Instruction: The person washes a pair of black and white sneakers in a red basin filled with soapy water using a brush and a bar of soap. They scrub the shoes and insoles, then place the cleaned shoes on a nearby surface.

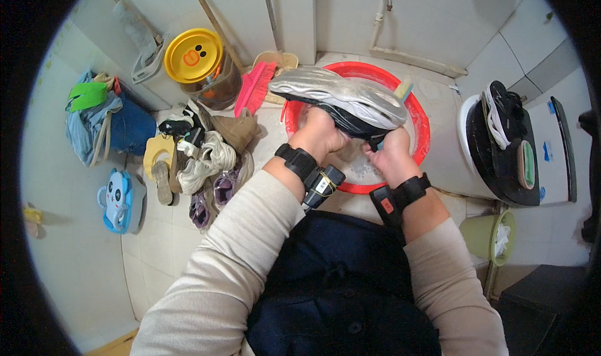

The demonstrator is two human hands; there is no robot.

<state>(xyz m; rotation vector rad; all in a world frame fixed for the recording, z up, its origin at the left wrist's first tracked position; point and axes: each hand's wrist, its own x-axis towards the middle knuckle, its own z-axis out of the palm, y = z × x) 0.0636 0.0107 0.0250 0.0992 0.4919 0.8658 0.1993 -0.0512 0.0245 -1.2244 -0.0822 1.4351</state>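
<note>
A black sneaker with a thick white sole (pixel 345 93) is held above a red plastic basin (pixel 420 135), its sole side turned upward. My left hand (pixel 326 130) grips the black upper from below, towards the left end. At the right end, my right hand (pixel 392 151) holds the shoe, its fingertips partly hidden near a black strap or tab. Cloudy, sudsy water (pixel 359 164) lies in the basin under both hands. Against the basin's far right rim leans a pale yellow and blue object (pixel 404 90), partly hidden by the shoe.
Left on the tiled floor is a pile of shoes (pixel 206 154), with a pink broom (pixel 256 88) behind it. A blue bucket of clothes (pixel 134 126) stands farther left. At right, a black sneaker (pixel 504 112) and a scrub brush (pixel 526 164) rest on the toilet lid (pixel 483 158).
</note>
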